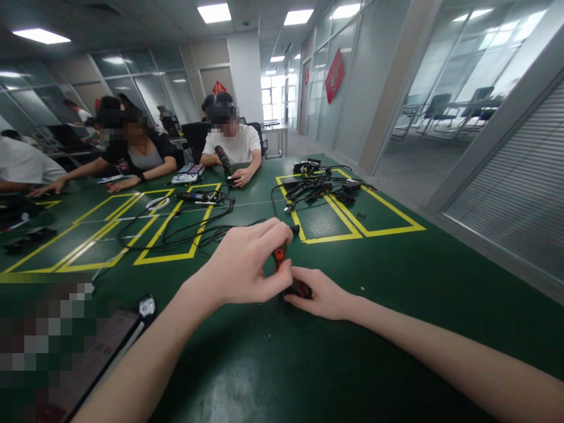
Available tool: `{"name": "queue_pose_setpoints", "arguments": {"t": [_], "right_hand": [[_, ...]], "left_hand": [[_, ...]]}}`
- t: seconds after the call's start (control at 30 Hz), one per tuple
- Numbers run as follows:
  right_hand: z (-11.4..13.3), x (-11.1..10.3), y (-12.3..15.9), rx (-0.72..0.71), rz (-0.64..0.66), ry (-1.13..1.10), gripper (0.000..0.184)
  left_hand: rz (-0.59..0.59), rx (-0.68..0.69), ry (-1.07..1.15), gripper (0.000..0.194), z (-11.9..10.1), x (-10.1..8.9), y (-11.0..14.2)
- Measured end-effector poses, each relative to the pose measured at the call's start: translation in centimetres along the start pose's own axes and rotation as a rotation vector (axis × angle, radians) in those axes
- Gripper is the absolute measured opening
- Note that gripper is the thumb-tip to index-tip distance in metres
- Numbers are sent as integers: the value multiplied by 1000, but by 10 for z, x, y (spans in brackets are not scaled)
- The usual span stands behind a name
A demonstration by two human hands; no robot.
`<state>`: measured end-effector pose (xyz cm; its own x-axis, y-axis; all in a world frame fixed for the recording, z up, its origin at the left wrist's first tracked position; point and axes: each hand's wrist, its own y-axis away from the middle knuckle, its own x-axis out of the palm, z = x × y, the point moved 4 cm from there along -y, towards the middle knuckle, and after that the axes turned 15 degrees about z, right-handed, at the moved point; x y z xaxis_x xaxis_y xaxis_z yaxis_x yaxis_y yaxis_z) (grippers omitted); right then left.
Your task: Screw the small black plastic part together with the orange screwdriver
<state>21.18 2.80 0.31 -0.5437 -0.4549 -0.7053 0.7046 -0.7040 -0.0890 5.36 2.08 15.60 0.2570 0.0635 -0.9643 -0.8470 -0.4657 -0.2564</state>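
Note:
My left hand (251, 261) is closed around a black electric screwdriver (279, 256) with an orange-red switch. The tool stands roughly upright, and its black rear end pokes out above my fingers near a cable. Just below, my right hand (326, 295) grips a small dark part (302, 288) low over the green table (374, 341). The two hands nearly meet, with the screwdriver's lower end over the dark part. My fingers hide its tip and most of the part, so its kind cannot be made out.
A heap of black cables and adapters (312, 187) lies in yellow taped boxes ahead. Looped cords and another screwdriver (196, 197) lie left of it. A phone-like device (101, 352) rests near my left forearm. Across the table a person (238, 144) holds a screwdriver; others sit left.

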Motion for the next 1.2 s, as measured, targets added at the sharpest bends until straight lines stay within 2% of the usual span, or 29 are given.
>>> {"name": "queue_pose_setpoints", "arguments": {"t": [0.07, 0.23, 0.4, 0.5, 0.67, 0.8, 0.97, 1.13, 1.2], "right_hand": [[0, 0, 1, -11, -5, -5, 15], [-5, 3, 2, -15, -12, -25, 14], [-4, 2, 3, 2, -12, -11, 14], [0, 0, 3, 18, 4, -16, 14], [0, -1, 3, 25, 5, -20, 14], [-1, 0, 4, 27, 8, -5, 14], [-2, 0, 4, 27, 14, -4, 16], [-1, -1, 3, 24, 11, -11, 17], [-2, -1, 3, 32, 13, -9, 18]], "left_hand": [[7, -20, 18, 2, 0, 0, 0], [90, -72, 152, 13, -1, 3, 0], [73, -98, 368, 24, -4, -3, -1], [77, -121, 619, 30, -1, -4, -1], [221, -221, 1220, 26, 9, 6, -2], [205, -255, 1493, 27, 18, 14, -3], [218, -248, 1617, 23, 21, 18, -5], [145, -300, 1497, 31, 25, 14, -3], [141, -330, 1461, 26, 27, 14, -3]]}}
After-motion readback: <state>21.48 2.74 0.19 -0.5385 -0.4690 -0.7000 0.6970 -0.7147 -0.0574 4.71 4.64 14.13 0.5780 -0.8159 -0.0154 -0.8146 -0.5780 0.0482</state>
